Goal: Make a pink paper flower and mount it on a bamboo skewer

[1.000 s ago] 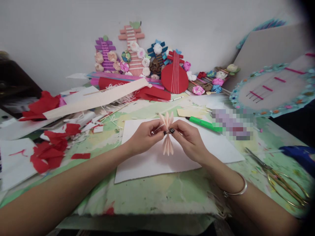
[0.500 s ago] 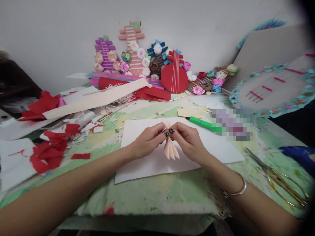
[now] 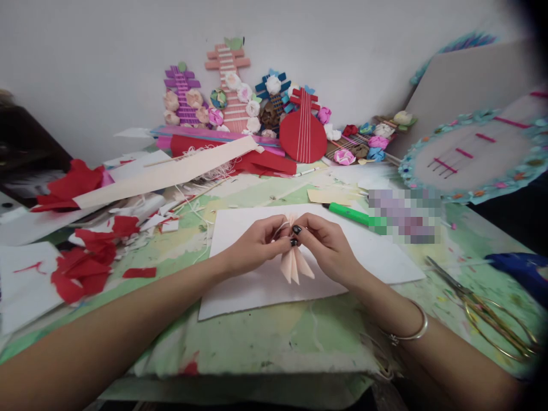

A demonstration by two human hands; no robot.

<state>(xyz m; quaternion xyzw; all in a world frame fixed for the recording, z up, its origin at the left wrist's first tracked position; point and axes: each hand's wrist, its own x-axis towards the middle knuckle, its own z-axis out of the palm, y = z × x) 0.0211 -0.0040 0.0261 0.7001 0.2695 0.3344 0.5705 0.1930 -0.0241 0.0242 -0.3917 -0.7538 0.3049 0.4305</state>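
Both hands pinch the middle of a small pleated pink paper fan (image 3: 293,266) above a white sheet (image 3: 257,285) on the table. My left hand (image 3: 257,245) grips it from the left with closed fingers. From the right, my right hand (image 3: 325,245) pinches the same spot, thumb and forefinger together. The lower pleats spread out below the fingers; the upper pleats are mostly hidden behind them. A thin white thread (image 3: 280,227) loops near my left fingertips.
A green marker (image 3: 351,215) lies just beyond my right hand. Gold-handled scissors (image 3: 488,311) rest at the right. Red paper scraps (image 3: 85,268) litter the left. Paper instrument models (image 3: 303,128) and paper flowers line the wall. A round blue-rimmed board (image 3: 475,157) leans at right.
The upper pleats, fanned open a second ago, have been squeezed together behind the fingers. The lower pleats have spread slightly and both hands have drawn closer around the centre.
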